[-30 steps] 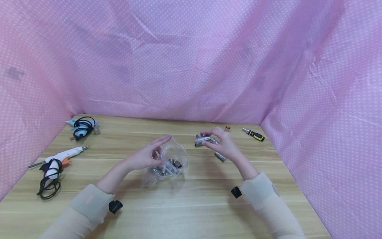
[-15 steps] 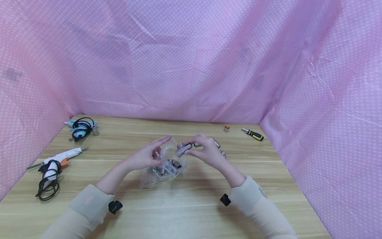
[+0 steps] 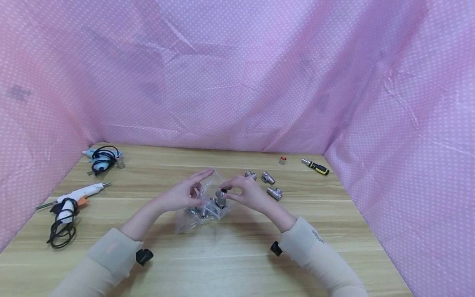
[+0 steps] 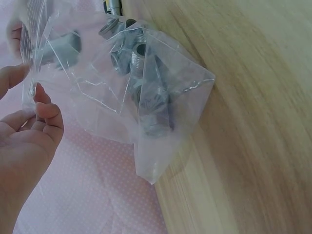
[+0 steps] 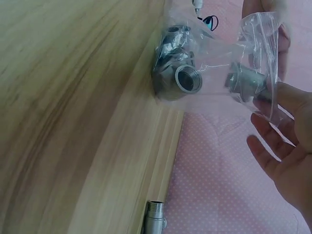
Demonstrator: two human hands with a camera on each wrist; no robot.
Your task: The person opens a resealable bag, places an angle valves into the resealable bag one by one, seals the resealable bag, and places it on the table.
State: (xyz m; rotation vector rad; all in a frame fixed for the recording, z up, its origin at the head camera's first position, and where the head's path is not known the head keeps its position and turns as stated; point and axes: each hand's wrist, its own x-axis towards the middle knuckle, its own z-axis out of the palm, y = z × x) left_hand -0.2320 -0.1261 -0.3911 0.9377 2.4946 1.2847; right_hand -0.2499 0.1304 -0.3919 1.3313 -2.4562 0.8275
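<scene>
A clear zip bag (image 4: 187, 97) stands on the table with several metal threaded pipe fittings (image 5: 187, 78) in its bottom. My left hand (image 3: 179, 196) holds the bag's mouth by its zip edge, index finger stretched along the top. Between the thumb and fingers of my right hand (image 3: 250, 193) is a metal pipe fitting (image 3: 220, 199), pinched at one end. This fitting is inside the bag's mouth, over the others, seen through the plastic in the right wrist view. Right of the bag lie three more fittings, one at the back (image 3: 250, 175), another (image 3: 268, 177) beside it, the third (image 3: 275, 193) nearer.
A small metal cylinder with a red top (image 3: 283, 160) and a yellow-black screwdriver (image 3: 315, 166) lie at the back right. On the left are a blue glue gun (image 3: 100, 166), a metal cylinder (image 3: 120, 161) and a white glue gun (image 3: 79, 193) with black cords. Pink dotted cloth (image 3: 222, 82) surrounds the table.
My right hand has carried the fitting leftward from the right-hand group and lowered it into the bag's mouth, turning it upright. The left hand and bag have stayed in place.
</scene>
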